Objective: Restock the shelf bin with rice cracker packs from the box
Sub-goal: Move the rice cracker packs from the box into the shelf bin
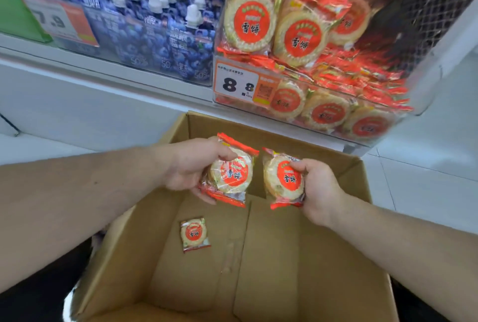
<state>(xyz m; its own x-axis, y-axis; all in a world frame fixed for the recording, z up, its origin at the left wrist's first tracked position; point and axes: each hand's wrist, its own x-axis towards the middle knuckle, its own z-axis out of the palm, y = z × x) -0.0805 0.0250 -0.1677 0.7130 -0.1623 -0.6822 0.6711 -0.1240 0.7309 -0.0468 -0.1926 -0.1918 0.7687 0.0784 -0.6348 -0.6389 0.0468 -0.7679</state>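
Over the open cardboard box [331, 257], my left hand [191, 166] grips a small stack of rice cracker packs [232, 174], red and clear wrappers with round crackers. My right hand [318, 189] grips another rice cracker pack [283, 179] beside it. One single pack [194, 234] lies flat on the box floor, left of the middle. Above, the clear shelf bin [323, 125] holds many of the same packs, piled high, some standing at the top left.
A price tag [240, 83] reading 8.8 is fixed to the bin's front left. Blue drink pouches [160, 29] with white caps fill the neighbouring bin on the left. A dark wire mesh [434, 11] stands behind the bin at the right. White floor surrounds the box.
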